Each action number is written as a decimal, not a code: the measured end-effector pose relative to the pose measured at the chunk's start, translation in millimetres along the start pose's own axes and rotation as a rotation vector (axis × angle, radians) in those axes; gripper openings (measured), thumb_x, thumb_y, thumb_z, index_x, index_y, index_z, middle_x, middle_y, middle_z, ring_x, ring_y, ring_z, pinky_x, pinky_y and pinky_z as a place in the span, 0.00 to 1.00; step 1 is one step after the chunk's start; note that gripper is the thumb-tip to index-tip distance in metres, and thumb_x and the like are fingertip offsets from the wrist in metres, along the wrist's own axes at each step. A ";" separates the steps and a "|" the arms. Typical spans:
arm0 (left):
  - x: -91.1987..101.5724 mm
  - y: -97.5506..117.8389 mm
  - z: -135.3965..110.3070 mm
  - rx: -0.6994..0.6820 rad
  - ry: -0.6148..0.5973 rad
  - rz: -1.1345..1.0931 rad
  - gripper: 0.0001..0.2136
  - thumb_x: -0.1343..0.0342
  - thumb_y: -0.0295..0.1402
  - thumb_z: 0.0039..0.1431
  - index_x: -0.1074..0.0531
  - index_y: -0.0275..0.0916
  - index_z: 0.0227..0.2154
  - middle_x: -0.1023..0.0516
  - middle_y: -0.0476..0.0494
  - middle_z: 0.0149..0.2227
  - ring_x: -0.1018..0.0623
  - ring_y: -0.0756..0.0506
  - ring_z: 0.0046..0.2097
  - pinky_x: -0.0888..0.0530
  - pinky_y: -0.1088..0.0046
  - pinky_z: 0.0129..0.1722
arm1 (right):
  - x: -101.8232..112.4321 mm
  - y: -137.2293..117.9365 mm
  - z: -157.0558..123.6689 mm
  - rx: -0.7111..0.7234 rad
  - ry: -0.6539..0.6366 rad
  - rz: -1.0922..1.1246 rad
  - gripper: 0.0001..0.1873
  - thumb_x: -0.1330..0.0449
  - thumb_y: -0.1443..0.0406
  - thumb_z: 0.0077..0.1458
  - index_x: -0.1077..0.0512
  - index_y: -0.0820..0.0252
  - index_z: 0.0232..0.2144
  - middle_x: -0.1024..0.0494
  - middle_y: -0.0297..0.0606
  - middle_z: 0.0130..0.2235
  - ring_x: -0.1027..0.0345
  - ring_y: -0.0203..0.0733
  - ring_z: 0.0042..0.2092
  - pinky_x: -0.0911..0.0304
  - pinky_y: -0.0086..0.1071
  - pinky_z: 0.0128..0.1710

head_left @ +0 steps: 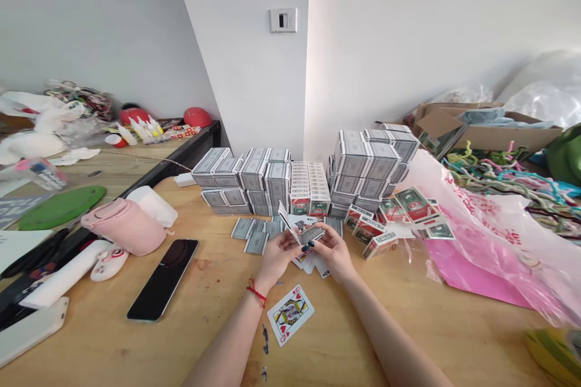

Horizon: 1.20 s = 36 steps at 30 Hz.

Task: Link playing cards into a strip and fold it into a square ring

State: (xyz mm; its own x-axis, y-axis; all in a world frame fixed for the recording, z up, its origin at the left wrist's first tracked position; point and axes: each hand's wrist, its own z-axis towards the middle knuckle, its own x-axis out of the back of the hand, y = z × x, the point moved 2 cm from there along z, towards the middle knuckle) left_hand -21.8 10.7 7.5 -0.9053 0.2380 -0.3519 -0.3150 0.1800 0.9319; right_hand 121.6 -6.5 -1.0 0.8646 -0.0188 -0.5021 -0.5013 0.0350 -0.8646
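Above the middle of the wooden table, my left hand (281,253) and my right hand (332,249) come together around playing cards (311,234). My left fingers are closed on a few cards standing tilted upward. A small packet lies between the fingertips of my right hand, its patterned backs showing. Loose face-up cards (307,265) lie under and behind the hands, partly hidden by them. Nearer to me a queen of hearts (291,315) rests face up between my forearms. Several patterned cards (256,242) lie face down just left of the hands.
Behind are stacked grey-patterned card decks (267,178), more stacks (363,169) and columns of card boxes (309,187). Red-and-green boxes (370,227) lie to the right, beside pink plastic (485,266). At left are a black phone (164,278) and a pink cup (124,227).
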 end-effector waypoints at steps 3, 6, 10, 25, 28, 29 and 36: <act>-0.7 -0.2 -0.2 -0.014 -0.037 -0.002 0.20 0.36 0.27 0.38 0.29 0.35 0.39 0.24 0.39 0.40 0.25 0.42 0.43 0.31 0.65 0.45 | 0.2 -0.3 -0.9 -0.007 -0.012 0.003 0.23 0.33 0.65 0.37 0.32 0.54 0.40 0.25 0.38 0.42 0.30 0.43 0.39 0.35 0.36 0.38; 0.0 -0.6 0.6 -0.034 -0.050 -0.019 0.19 0.36 0.28 0.38 0.29 0.35 0.38 0.24 0.38 0.41 0.26 0.41 0.44 0.32 0.64 0.46 | 1.0 0.2 -0.9 0.000 -0.008 0.000 0.24 0.33 0.65 0.37 0.32 0.54 0.40 0.26 0.38 0.44 0.31 0.43 0.40 0.35 0.36 0.39; 5.2 0.3 2.0 -0.063 0.007 -0.011 0.19 0.37 0.28 0.38 0.28 0.36 0.38 0.25 0.40 0.44 0.28 0.40 0.48 0.33 0.64 0.48 | 1.7 3.1 -1.0 -0.013 -0.016 -0.089 0.25 0.33 0.63 0.36 0.32 0.56 0.41 0.25 0.40 0.42 0.30 0.43 0.36 0.34 0.37 0.36; 8.0 4.8 1.6 -0.072 -0.032 0.052 0.21 0.37 0.30 0.38 0.29 0.35 0.40 0.26 0.39 0.44 0.28 0.38 0.48 0.32 0.59 0.47 | -4.6 0.3 -4.9 0.025 -0.057 -0.141 0.33 0.35 0.63 0.39 0.37 0.55 0.50 0.28 0.41 0.47 0.34 0.49 0.47 0.39 0.43 0.47; 7.3 7.0 0.2 -0.066 -0.049 0.066 0.21 0.37 0.30 0.39 0.30 0.35 0.41 0.26 0.40 0.44 0.28 0.39 0.48 0.32 0.60 0.47 | -2.1 1.4 -4.8 0.012 -0.047 -0.152 0.32 0.34 0.63 0.38 0.35 0.55 0.49 0.28 0.41 0.47 0.33 0.48 0.46 0.38 0.42 0.46; 6.7 8.1 -0.5 -0.064 -0.054 0.068 0.21 0.37 0.29 0.39 0.30 0.35 0.41 0.26 0.40 0.44 0.28 0.39 0.47 0.32 0.61 0.47 | -1.7 1.6 -4.8 0.009 -0.046 -0.156 0.31 0.34 0.63 0.38 0.34 0.55 0.48 0.28 0.41 0.47 0.33 0.48 0.46 0.37 0.41 0.45; 3.9 10.1 -3.6 -0.037 -0.138 0.083 0.19 0.38 0.28 0.41 0.31 0.38 0.40 0.25 0.41 0.42 0.26 0.42 0.44 0.30 0.63 0.43 | -2.4 1.6 -4.7 0.011 -0.071 -0.154 0.32 0.34 0.64 0.38 0.35 0.54 0.49 0.27 0.40 0.46 0.32 0.47 0.43 0.35 0.39 0.42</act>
State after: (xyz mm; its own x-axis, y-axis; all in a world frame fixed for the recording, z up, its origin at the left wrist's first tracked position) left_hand -29.5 10.0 15.9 -0.8816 0.3801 -0.2799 -0.2531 0.1198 0.9600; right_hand 118.6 -11.1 -1.3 0.9316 0.0462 -0.3606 -0.3627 0.0483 -0.9307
